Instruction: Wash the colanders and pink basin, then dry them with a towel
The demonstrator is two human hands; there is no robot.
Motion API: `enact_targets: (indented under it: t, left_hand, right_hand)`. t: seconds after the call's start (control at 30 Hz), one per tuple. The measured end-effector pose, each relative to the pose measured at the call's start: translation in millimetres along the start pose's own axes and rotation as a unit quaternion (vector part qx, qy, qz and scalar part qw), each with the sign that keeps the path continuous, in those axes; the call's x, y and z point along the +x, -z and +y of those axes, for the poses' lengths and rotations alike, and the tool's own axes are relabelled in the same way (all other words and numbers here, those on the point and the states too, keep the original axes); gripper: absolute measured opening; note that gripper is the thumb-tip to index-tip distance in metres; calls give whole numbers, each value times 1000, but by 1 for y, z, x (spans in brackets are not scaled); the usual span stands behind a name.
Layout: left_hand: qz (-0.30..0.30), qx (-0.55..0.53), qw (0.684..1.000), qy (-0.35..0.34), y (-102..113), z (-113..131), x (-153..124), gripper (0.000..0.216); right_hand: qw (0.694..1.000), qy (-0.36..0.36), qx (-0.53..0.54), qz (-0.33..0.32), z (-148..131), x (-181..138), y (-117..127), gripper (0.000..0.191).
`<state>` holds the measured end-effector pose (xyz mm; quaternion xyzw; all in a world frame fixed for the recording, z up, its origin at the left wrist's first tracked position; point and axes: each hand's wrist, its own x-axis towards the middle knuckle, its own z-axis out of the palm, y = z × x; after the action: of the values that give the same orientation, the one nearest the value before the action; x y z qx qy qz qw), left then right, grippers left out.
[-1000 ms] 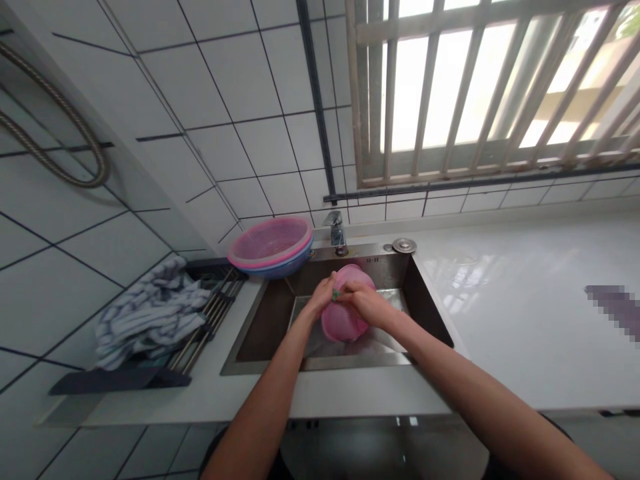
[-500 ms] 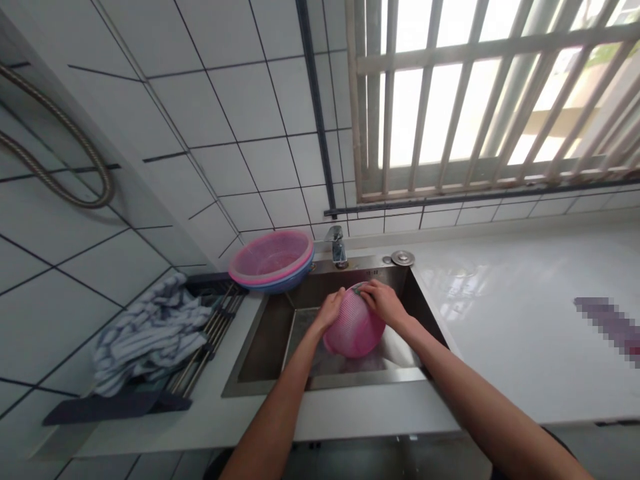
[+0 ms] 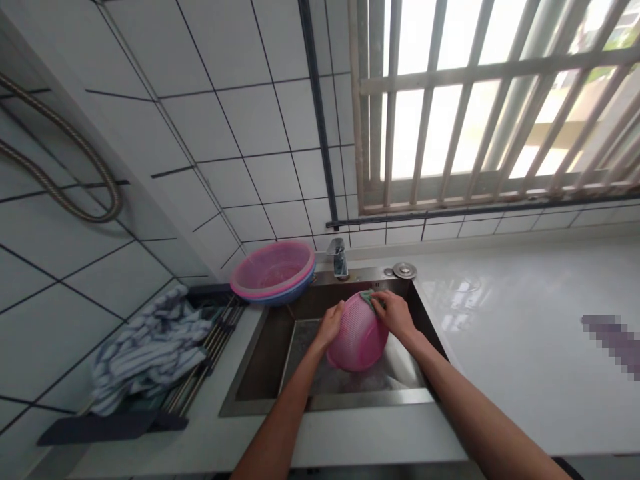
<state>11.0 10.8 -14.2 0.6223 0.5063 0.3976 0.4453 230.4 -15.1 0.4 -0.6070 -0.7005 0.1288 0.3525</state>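
A pink mesh colander (image 3: 359,337) is tilted on its side over the steel sink (image 3: 260,363). My left hand (image 3: 330,325) grips its left edge, fingers closed around the rim. At the colander's upper right, my right hand (image 3: 393,311) holds a green scrubbing cloth (image 3: 367,298) against the mesh, fingers closed on it. Parts of the fingers on both hands are hidden behind the colander or the cloth. Behind the sink stands a chrome faucet (image 3: 339,259).
Stacked pink and blue basins (image 3: 274,269) sit at the sink's back left corner. A striped towel (image 3: 150,347) lies on a folding rack (image 3: 213,350) at left. A metal drain strainer (image 3: 405,270) rests on the back right rim. White countertop (image 3: 520,333) extends right.
The green cloth shows more now, pressed by my right hand on the colander's upper edge. My left hand keeps its grip. The whole view has shifted slightly.
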Motion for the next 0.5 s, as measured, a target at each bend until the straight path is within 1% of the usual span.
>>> enact_targets:
  t: [0.07, 0.13, 0.23, 0.3, 0.33, 0.4, 0.5]
  left_hand:
    - [12, -4, 1000, 10, 0, 0, -1, 71]
    - [31, -2, 999, 12, 1, -1, -1, 71]
    - [78, -3, 997, 6, 5, -2, -3, 72]
    - [105, -6, 994, 8, 8, -3, -4, 73]
    - [114, -7, 993, 11, 10, -3, -4, 73]
    - [116, -7, 993, 12, 13, -3, -6, 71]
    - [90, -5, 996, 3, 14, -2, -8, 67]
  right_hand:
    - [998, 41, 27, -26, -11, -6, -5, 27]
    - [990, 108, 37, -84, -31, -20, -14, 26]
    - [962, 201, 4, -185, -58, -41, -26, 25]
    - [948, 234, -30, -213, -65, -47, -28, 26]
    - [947, 239, -41, -209, -65, -45, -27, 27]
    - [958, 222, -51, -174, -58, -33, -22, 29]
    - [981, 146, -72, -108, -35, -3, -10, 31]
